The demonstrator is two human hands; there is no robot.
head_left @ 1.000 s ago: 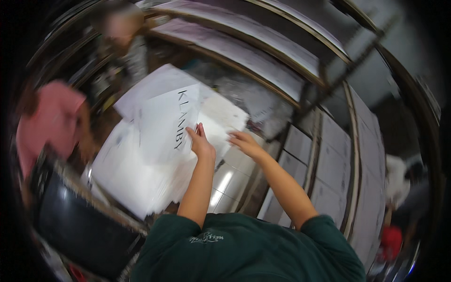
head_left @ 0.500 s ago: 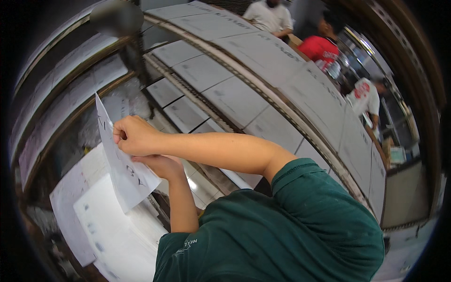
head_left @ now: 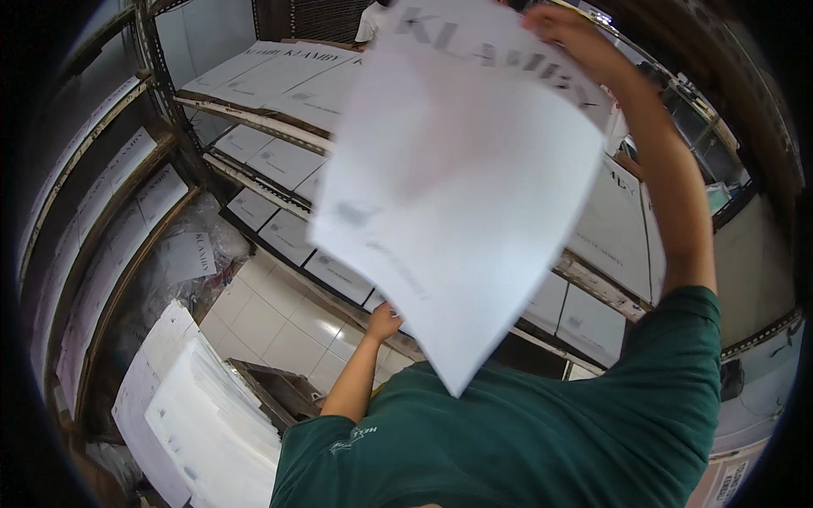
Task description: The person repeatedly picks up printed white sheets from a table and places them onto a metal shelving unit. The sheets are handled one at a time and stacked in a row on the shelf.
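A large white printed sheet (head_left: 457, 195) hangs raised across the middle of the view, dark lettering along its top, blurred by motion. My right hand (head_left: 584, 42) pinches its upper right edge, the arm lifted high. Lower down, my left hand (head_left: 385, 323) is closed with curled fingers beside the sheet's lower left edge. Whether it grips anything is hidden. To the left lies a thick stack of white sheets (head_left: 212, 423), with smudged grey marks on the top one.
Metal shelves (head_left: 262, 182) with rows of white printed boxes (head_left: 288, 161) stand ahead. More shelving (head_left: 102, 220) curves along the left. Clear plastic wrapping (head_left: 222, 233) lies on the tiled floor (head_left: 271, 313) between them. A person in white (head_left: 370, 21) is partly hidden behind the sheet.
My right hand has swung the sheet up and to the right, away from the stack. My left hand has moved rightward and down. My view has shifted, hiding most of the people behind.
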